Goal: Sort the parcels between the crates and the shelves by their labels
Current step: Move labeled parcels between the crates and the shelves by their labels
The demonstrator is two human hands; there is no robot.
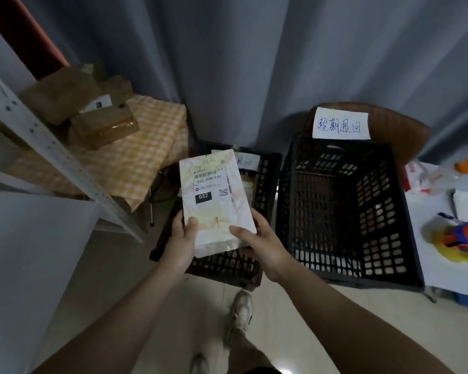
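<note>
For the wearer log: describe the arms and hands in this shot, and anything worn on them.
The left forearm and right forearm are bare to the frame's lower edge; no sleeve shows. The left hand and right hand wear no gloves, and no watch, bracelet or ring is visible on the sides that show.

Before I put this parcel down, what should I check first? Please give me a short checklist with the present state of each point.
1. Both the left hand and the right hand hold the parcel: ok.
2. Its label faces up, code 032-038-E01 readable: ok.
3. The right sign is fully visible: ok.
4. The left sign is fully visible: not ok, the parcel hides part.
5. Room in the right crate: ok, it looks empty.
6. Room in the left crate: cannot tell.
</note>
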